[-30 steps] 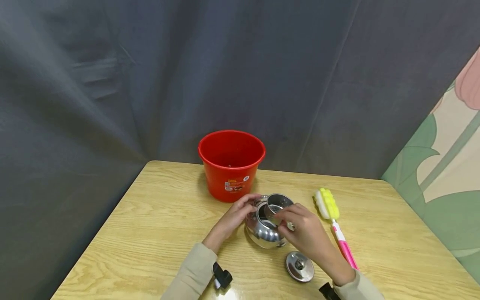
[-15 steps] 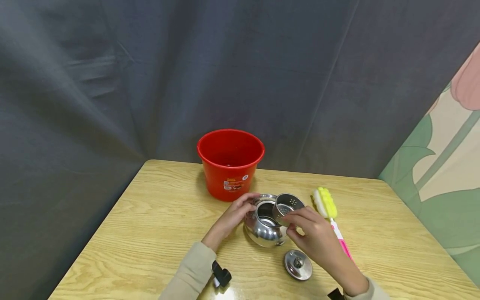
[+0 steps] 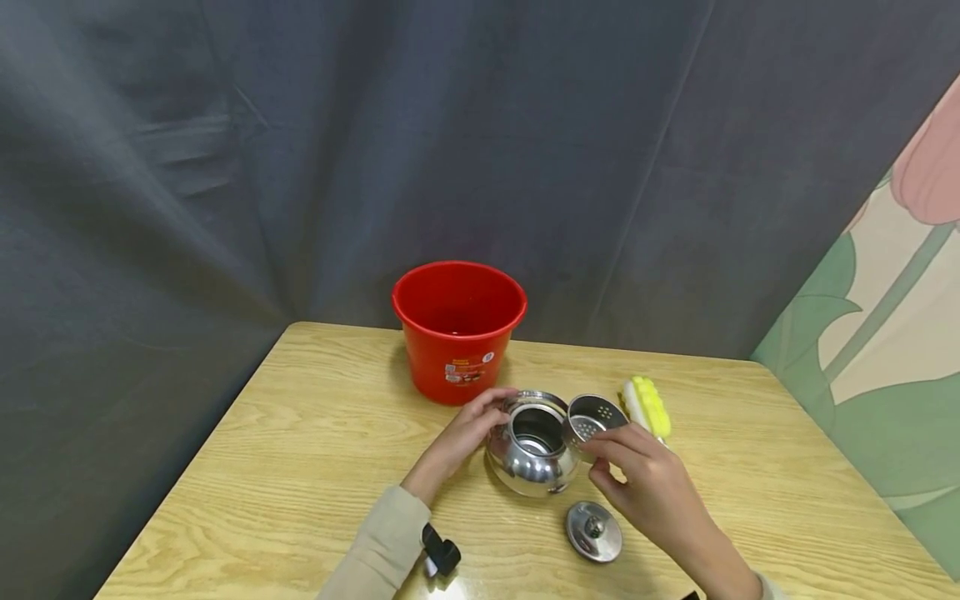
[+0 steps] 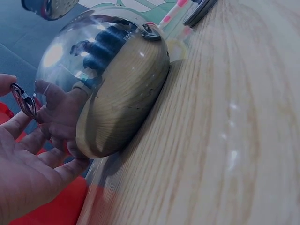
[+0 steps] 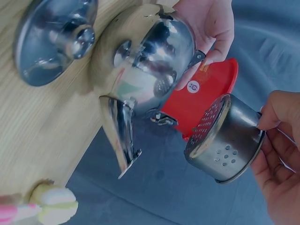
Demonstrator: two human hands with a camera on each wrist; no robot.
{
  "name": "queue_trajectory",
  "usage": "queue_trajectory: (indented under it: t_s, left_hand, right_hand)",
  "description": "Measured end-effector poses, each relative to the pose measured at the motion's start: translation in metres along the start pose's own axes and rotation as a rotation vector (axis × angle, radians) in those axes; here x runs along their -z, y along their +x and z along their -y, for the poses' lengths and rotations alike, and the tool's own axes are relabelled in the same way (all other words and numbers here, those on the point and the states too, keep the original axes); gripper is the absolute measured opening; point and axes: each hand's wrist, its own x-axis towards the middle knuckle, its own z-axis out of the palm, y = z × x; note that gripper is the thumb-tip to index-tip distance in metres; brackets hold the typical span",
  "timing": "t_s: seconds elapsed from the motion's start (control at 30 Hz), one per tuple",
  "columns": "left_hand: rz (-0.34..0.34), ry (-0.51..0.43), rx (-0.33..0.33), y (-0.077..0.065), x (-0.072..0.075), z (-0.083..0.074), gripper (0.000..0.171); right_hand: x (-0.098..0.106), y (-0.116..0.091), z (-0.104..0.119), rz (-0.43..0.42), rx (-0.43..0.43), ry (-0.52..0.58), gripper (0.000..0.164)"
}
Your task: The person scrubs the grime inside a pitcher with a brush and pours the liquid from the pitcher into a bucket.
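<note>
Perforated tea infuser point(image 5: 234, 140) hangs tilted in the air over the worktop point(image 3: 300, 467), beside the uncovered mouth of the stainless-steel teapot point(image 3: 525, 475); the right wrist view shows a gap between the two. The right hand point(image 3: 648, 483) pinches it by the rim alone, thumb and fingers drawn together round the thin metal. The left hand point(image 3: 465, 429) is half curled about the teapot's side, fingers against the belly and one fingertip at a metal loop point(image 4: 30, 110); how firmly it presses cannot be told. The teapot stands upright about midway between the worktop's left and right edges, just in front of the red bucket point(image 3: 450, 362) at the far edge. That rim pinch looks like the weak point: should the smooth metal slip, the infuser could drop and strike the spout point(image 5: 123, 136) or the round lid point(image 3: 594, 537), which lies knob up toward the near edge. Drips or residue, if it carries any, could fall through its holes. Swung too far toward the far right corner, it might knock the sponge brush point(image 3: 648, 408). If it caught the teapot's rim under a loose left hand, the pot could be tipped.
</note>
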Motion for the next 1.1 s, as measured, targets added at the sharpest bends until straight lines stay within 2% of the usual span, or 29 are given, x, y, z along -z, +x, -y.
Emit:
queue_trajectory:
  t_s: [0.23, 0.37, 0.6, 0.73, 1.03, 1.1]
  left_hand:
    - [0.001, 0.000, -0.019, -0.001, 0.000, 0.000, 0.045]
    - [-0.003, -0.006, -0.005, 0.000, 0.001, 0.000, 0.044]
    - [0.013, -0.013, -0.028, -0.001, 0.002, -0.002, 0.044]
    - [0.010, -0.009, -0.019, -0.001, 0.004, -0.003, 0.044]
    - [0.018, -0.021, 0.000, -0.001, 0.005, -0.004, 0.043]
    - [0.017, -0.025, 0.003, -0.002, 0.006, -0.005, 0.043]
  right_hand:
    - [0.011, -0.010, 0.000, -0.006, -0.039, -0.017, 0.023]
    - [0.015, -0.016, 0.000, -0.018, -0.058, -0.040, 0.027]
    - [0.020, -0.028, -0.002, -0.039, -0.067, -0.088, 0.018]
    - [0.023, -0.033, -0.001, -0.024, -0.105, -0.101, 0.017]
    - [0.029, -0.044, 0.001, -0.026, -0.176, -0.133, 0.029]
    - [0.030, -0.046, 0.001, -0.019, -0.187, -0.141, 0.019]
